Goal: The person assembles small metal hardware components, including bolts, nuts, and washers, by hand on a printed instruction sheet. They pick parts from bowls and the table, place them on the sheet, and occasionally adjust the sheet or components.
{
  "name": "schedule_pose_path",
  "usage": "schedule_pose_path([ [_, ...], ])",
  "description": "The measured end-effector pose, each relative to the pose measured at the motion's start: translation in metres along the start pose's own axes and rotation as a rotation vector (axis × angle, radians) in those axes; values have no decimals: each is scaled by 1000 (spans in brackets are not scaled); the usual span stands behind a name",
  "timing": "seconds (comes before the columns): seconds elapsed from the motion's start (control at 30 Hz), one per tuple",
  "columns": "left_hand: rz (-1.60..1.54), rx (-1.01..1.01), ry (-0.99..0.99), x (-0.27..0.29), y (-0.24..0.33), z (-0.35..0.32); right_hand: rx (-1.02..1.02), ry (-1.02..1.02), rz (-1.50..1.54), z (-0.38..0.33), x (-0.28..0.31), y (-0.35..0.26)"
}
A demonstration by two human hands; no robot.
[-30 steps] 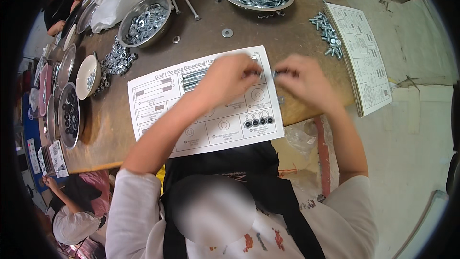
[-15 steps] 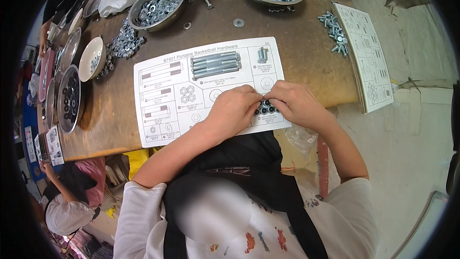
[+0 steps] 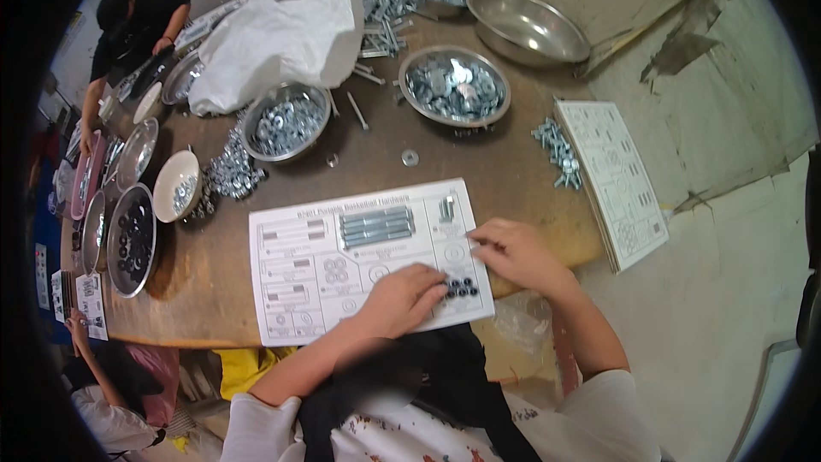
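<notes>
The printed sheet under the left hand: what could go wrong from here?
The left hand is right beside the dark round parts; a brush might scatter them.
The printed sheet lies at the near edge of the table and seems to overhang it, so a bump could tip small parts off.
The long bolts appear loose on the sheet, so tilting it might roll them.

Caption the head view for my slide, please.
Left hand beside dark nuts, right hand at the edge of a printed sheet bearing long bolts, with a bowl of washers beyond.
</notes>
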State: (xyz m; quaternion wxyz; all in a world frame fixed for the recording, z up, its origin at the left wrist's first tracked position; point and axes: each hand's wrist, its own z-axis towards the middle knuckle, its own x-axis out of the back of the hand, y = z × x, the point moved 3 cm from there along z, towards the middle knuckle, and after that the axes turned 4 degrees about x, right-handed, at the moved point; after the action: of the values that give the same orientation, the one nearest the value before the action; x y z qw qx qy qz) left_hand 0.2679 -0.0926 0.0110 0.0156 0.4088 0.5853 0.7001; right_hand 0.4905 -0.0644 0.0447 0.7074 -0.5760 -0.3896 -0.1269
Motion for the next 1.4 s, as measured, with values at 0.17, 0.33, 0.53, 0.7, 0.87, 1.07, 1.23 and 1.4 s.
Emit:
schedule_pose_path([
  [0.17, -88, 5, -27, 11, -1, -2, 5, 355, -74, 71, 47, 39],
  [0.33, -195, 74, 1, 36, 1, -13, -43, 458, -346, 166, 69, 72],
  [0.53, -286, 100, 48, 60, -17, -37, -141, 275, -718, 238, 73, 114],
  [0.7, -331, 159, 98, 66, -33, -50, -42, 184, -630, 250, 81, 115],
  [0.87, -575, 254, 77, 61, -46, -46, -72, 356, -614, 236, 79, 102],
  [1.07, -1165, 419, 249, 73, -30, 0, -48, 368, 432, 173, 16, -6],
  [1.23, -1745, 158, 266, 58, -2, 25, 174, 496, -115, 92, -38, -103],
  [1.4, -1670, 349, 275, 41, -11, 7, 306, 401, -188, 63, -58, -91],
])
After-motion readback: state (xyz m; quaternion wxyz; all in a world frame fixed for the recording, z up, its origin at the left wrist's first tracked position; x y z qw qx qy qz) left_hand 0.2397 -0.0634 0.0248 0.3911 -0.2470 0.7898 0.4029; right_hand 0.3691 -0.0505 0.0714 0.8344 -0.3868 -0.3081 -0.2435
